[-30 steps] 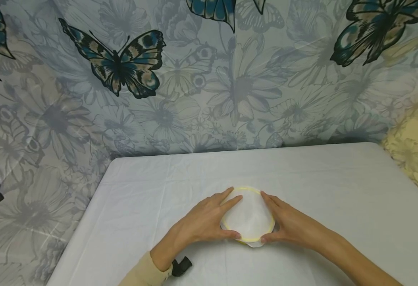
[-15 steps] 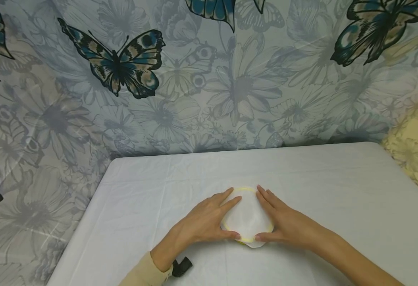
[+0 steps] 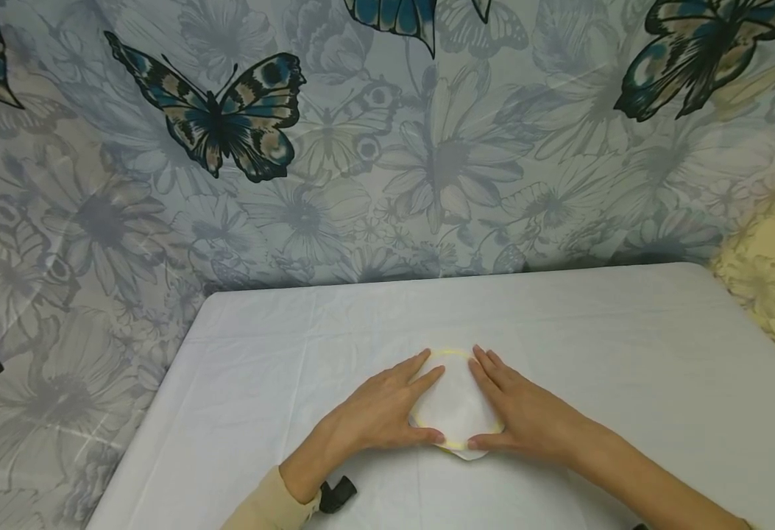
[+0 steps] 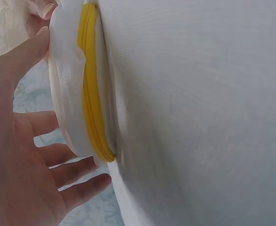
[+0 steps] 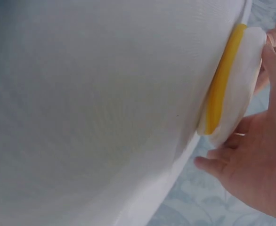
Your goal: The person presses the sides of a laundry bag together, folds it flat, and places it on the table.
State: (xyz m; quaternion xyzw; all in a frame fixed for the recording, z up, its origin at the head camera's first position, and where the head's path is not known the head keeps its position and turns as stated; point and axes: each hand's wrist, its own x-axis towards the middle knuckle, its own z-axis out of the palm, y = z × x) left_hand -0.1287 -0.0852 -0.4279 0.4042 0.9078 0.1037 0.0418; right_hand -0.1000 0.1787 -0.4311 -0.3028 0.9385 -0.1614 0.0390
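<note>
On the table lies a round white fabric pouch (image 3: 456,401) with yellow edging. In the left wrist view its side shows a yellow zipper band (image 4: 92,89); the right wrist view shows the yellow band (image 5: 223,80) too. My left hand (image 3: 383,408) rests on the pouch's left side, thumb at the near rim and fairly straight fingers toward the far rim. From the other side my right hand (image 3: 529,416) rests on it likewise, its thumb close to the left thumb. The pouch's sides are partly hidden under both hands.
A white cloth covers the table (image 3: 294,331), whose far edge meets a butterfly-and-flower patterned backdrop (image 3: 361,184). A black strap piece (image 3: 338,495) sits at the left wrist, by a beige sleeve (image 3: 271,504).
My right hand has shifted left over the pouch, covering more of its right side, and its thumb is closer to the left thumb. The left hand has barely moved.
</note>
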